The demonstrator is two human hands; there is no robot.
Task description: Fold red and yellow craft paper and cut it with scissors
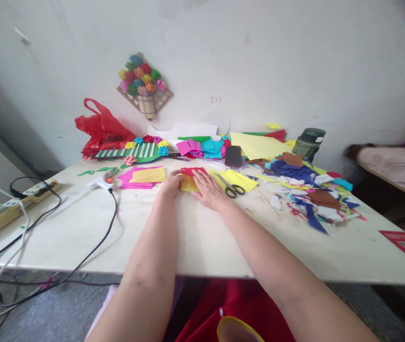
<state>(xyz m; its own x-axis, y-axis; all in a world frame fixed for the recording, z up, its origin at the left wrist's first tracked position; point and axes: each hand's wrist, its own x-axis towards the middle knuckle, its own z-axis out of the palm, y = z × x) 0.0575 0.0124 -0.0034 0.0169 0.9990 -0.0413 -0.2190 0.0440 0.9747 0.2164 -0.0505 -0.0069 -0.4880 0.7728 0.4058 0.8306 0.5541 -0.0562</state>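
Red paper [187, 171] lies with yellow paper [188, 185] on the table [205, 247]; right hand [209, 189] spread flat atop, left hand [171, 184] curled at the edge, pinch unclear; steady, even pressure should limit slipping.

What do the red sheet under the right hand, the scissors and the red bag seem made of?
Red sheet: probably paper, matte, since it shows no shine. Scissors: likely metal blades, greyish; thick black loops, perhaps plastic. Red bag: thin plastic, judging by its glossy, crumpled film.
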